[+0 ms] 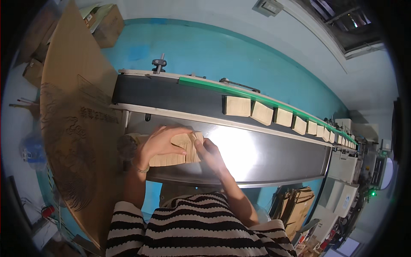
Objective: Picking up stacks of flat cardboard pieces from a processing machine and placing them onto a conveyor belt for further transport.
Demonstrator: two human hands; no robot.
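Head view: left hand (pixel 162 142) partly hides apparently tan packets (pixel 168 160)

Dark Chinese characters (pixel 99 115) on brown cardboard (pixel 70 55)

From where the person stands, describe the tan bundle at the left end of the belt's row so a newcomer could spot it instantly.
Find the black conveyor belt running along the teal wall. On it, a row of tan bundles stretches rightward beside a green strip. The leftmost bundle in that row looks largest and sits nearly square, whereas its right-hand neighbour visibly tilts.
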